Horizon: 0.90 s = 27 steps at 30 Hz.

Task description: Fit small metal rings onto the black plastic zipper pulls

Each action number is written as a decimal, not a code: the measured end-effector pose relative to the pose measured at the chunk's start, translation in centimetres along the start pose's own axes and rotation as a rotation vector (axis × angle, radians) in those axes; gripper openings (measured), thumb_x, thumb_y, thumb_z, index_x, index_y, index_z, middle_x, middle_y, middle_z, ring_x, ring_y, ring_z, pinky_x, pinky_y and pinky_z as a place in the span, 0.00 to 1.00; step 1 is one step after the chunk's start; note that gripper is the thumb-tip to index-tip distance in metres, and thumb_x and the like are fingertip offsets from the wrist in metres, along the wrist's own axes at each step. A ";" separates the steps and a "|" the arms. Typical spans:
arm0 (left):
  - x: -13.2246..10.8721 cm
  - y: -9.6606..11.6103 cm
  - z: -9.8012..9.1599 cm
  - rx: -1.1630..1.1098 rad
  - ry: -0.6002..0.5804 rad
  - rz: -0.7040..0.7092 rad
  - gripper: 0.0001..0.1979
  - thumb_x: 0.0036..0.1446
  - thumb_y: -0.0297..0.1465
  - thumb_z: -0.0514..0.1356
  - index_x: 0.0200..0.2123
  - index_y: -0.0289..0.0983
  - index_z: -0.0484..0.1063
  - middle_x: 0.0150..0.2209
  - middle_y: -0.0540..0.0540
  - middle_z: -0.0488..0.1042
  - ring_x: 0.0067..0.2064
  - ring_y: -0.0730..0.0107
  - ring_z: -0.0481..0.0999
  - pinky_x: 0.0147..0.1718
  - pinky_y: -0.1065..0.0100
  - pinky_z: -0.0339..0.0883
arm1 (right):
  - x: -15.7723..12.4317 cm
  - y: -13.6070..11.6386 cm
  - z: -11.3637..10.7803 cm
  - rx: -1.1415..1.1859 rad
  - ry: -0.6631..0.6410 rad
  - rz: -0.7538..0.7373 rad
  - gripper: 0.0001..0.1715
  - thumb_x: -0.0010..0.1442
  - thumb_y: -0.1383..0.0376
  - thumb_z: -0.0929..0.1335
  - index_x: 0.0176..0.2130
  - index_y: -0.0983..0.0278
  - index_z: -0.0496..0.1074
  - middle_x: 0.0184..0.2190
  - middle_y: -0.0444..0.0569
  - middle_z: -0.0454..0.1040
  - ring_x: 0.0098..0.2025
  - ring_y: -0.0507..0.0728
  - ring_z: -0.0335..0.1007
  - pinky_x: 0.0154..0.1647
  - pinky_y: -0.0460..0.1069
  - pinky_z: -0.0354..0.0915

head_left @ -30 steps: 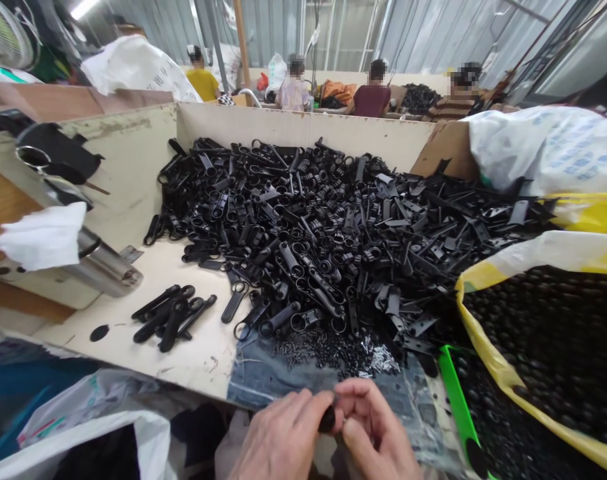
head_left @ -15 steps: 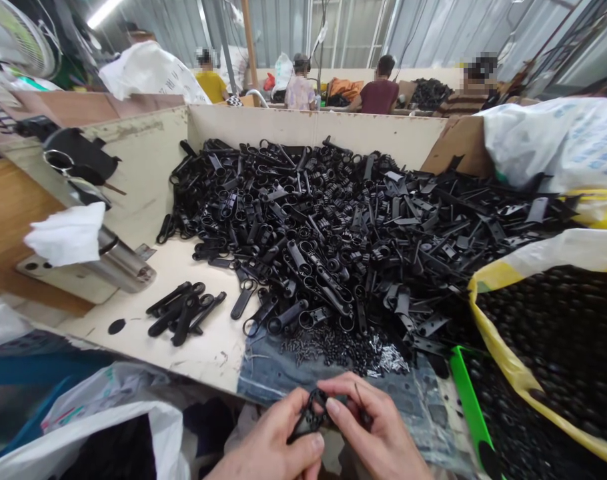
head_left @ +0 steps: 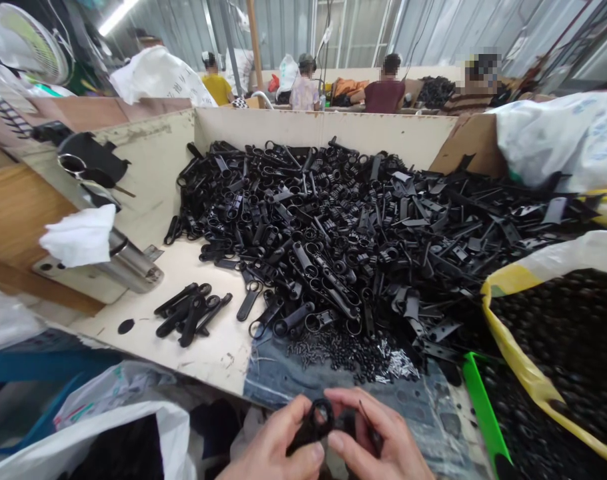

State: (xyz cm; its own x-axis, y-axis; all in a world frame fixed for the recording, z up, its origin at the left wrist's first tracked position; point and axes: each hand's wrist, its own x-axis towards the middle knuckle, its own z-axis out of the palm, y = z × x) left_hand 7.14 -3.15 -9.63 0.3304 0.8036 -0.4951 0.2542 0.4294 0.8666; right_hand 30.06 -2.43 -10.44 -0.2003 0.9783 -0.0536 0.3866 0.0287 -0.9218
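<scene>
Head view: left hand (head_left: pixel 278 450) and right hand (head_left: pixel 378 443) both pinch one black ring-ended plastic part (head_left: pixel 317 419), held between them. Beyond lie small screws (head_left: pixel 353 353) and the black parts heap (head_left: pixel 343 233) on the bench (head_left: pixel 203 353). Risk: a loose pinch drops the part.

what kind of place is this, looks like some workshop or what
Most likely a small factory assembly floor. A walled worktable holds a big heap of black plastic parts, sacks of more parts stand beside it, and other workers sit at similar tables under sheet-metal walls.
</scene>
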 end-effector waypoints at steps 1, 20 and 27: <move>0.0 0.3 -0.2 0.078 0.072 0.023 0.19 0.60 0.36 0.64 0.54 0.41 0.76 0.48 0.43 0.83 0.46 0.58 0.81 0.45 0.63 0.73 | -0.1 0.1 -0.2 -0.008 0.014 -0.023 0.19 0.61 0.58 0.75 0.52 0.53 0.82 0.34 0.43 0.82 0.24 0.53 0.70 0.26 0.45 0.69; 4.1 0.5 -1.8 1.080 0.527 0.672 0.13 0.70 0.23 0.53 0.37 0.39 0.75 0.28 0.50 0.82 0.29 0.61 0.83 0.32 0.62 0.65 | 3.0 0.4 -0.3 -0.596 0.226 -0.317 0.30 0.81 0.52 0.52 0.42 0.59 0.74 0.34 0.47 0.78 0.29 0.55 0.81 0.29 0.48 0.71; 4.1 0.2 -2.0 1.025 0.469 0.691 0.12 0.70 0.23 0.53 0.40 0.41 0.75 0.31 0.51 0.83 0.30 0.63 0.81 0.34 0.63 0.62 | 4.2 0.3 0.4 -0.678 0.274 -0.329 0.37 0.81 0.50 0.49 0.37 0.59 0.75 0.31 0.46 0.78 0.27 0.54 0.81 0.26 0.48 0.69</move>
State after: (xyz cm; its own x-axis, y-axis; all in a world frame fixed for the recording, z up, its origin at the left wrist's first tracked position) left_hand 6.71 1.07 -11.34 0.3782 0.8840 0.2748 0.7978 -0.4618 0.3877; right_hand 28.95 1.58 -11.08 -0.2050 0.9112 0.3572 0.8265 0.3567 -0.4355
